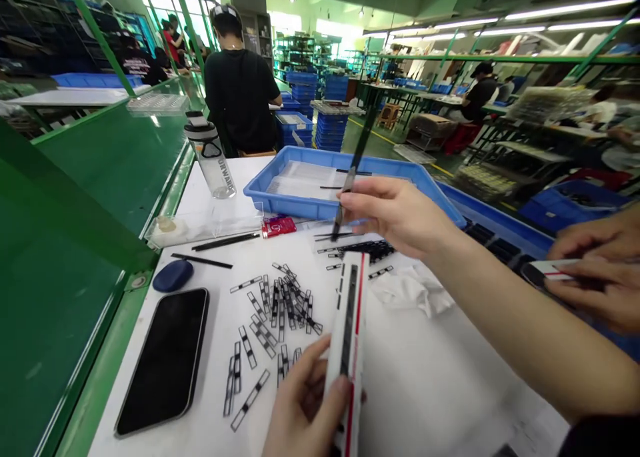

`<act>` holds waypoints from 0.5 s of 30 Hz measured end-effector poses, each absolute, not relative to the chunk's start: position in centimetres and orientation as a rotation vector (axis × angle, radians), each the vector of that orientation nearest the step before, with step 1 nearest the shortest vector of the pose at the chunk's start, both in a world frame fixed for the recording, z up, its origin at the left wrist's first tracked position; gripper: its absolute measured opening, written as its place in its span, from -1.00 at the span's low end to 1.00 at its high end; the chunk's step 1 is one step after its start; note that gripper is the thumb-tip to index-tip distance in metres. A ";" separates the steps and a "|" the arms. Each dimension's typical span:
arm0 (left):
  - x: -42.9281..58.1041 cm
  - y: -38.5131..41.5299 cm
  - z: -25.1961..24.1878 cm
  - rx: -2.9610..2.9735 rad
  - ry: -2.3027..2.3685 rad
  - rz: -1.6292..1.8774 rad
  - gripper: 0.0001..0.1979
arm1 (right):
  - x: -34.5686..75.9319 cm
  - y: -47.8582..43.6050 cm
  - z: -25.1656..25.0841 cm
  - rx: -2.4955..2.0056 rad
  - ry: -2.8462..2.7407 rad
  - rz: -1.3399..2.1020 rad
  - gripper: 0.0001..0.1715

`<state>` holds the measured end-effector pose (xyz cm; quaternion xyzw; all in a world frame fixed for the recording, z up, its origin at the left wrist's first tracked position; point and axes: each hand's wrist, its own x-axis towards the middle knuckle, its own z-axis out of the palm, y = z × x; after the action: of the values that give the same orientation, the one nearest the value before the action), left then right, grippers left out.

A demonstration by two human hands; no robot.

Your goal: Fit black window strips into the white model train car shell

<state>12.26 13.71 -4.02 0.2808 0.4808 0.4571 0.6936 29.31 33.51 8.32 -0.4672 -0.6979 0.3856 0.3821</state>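
Note:
My left hand (315, 403) is wrapped round a long white model train car body (357, 310) with a red stripe and a dark slot along it, tilted upward. My right hand (390, 210), above the far end of the body, pinches a slim, dark tweezer-like tool (349, 180). It points down toward the table and its upper part is smeared by motion; whether its tip holds anything cannot be made out. Left of the body lie many small clear strips with black frames (283, 303). More dark strips (367, 250) lie beyond it.
A blue tray (300, 207) stands at the back, with a bottle (213, 160) to its left. A phone (165, 363), a dark blue oval case (173, 276) and crumpled white tissue (413, 290) lie around. Another person's hands (600, 263) hold a similar white piece at right.

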 end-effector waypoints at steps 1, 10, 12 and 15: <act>12.2 13.8 -3.8 0.654 1.090 1.012 -0.22 | 29.8 31.1 8.0 -1.095 -1.679 1.124 -0.69; 11.5 14.0 -4.1 0.810 1.003 1.024 -0.33 | 31.4 19.7 5.0 -1.077 -1.324 1.403 -0.86; 11.4 14.1 -4.0 0.809 1.015 1.018 -0.29 | 31.4 18.8 4.7 -1.113 -1.302 1.381 -0.84; 11.4 14.1 -3.7 0.797 1.018 1.036 -0.30 | 31.4 18.1 4.2 -1.128 -1.299 1.409 -0.76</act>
<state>11.44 14.06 -3.73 0.3544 0.4527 0.4608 0.6761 31.40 18.07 4.20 -0.4547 -0.5238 0.5680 0.4430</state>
